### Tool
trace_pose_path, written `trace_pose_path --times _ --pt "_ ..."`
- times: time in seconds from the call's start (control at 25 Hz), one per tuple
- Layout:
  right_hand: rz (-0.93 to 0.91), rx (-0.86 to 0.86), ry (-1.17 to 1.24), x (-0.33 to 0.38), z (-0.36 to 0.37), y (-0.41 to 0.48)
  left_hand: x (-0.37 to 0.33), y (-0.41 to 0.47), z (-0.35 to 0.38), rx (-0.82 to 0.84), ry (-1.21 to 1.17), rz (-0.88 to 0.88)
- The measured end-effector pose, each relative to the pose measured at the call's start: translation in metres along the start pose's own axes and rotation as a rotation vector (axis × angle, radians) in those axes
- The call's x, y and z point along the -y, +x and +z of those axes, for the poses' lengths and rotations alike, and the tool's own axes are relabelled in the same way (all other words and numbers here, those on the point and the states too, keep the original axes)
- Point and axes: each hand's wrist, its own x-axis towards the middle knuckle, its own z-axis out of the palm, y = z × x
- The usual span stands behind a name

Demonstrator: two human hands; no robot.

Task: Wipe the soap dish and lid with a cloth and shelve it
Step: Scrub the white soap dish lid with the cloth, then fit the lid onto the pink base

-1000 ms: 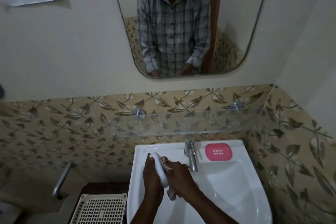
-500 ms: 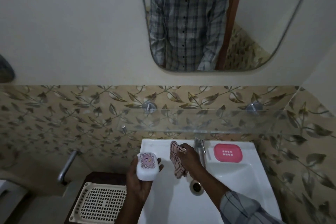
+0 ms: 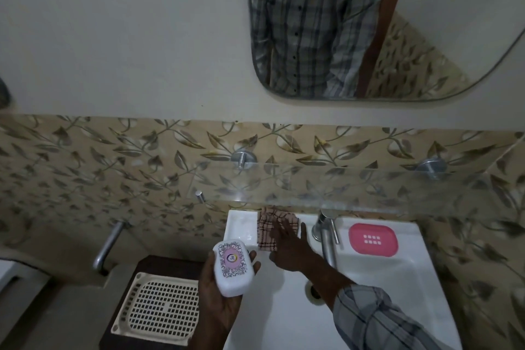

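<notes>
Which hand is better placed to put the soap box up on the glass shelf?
Left. The left hand already holds the soap box below the glass shelf; the right hand lies open on the cloth.

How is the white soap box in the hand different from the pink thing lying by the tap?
The white soap box is held up in the left hand; the pink dish rests on the sink ledge. The white one bears a printed label; the pink one has drain holes. Both are rounded rectangles.
</notes>
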Motion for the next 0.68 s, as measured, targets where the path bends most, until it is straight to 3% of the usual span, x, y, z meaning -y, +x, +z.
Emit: trace_pose_path --times 0.12,0.2,0.24,0.36,0.44,0.56,0.64,0.68 --pt "0.195 -0.094 0.835 0.018 -0.040 -0.022 0.012 0.000 0.023 0.099 0.001 0.025" --pt "0.306 -0.021 1.348 0.025 -0.048 -0.054 0.026 0.004 0.032 0.090 0.189 0.091" --pt "0.299 -0.026 1.439 0.024 -0.047 -0.069 0.034 0.005 0.036 0.040 0.356 0.142" --pt "0.303 -0.251 1.419 0.018 -0.051 -0.102 0.055 0.011 0.047 -0.074 0.836 0.398" --pt "0.279 -0.351 1.222 0.006 -0.057 -0.112 0.065 0.013 0.056 -0.098 1.142 0.459" --pt "0.196 -0.338 0.979 -0.003 -0.066 -0.122 0.075 0.015 0.061 -0.059 1.106 0.264" --pt "0.246 -0.514 0.975 -0.012 -0.064 -0.124 0.076 0.018 0.064 -0.077 1.022 0.217" --pt "0.362 -0.652 0.991 -0.025 -0.058 -0.122 0.076 0.020 0.064 -0.095 0.962 0.175"
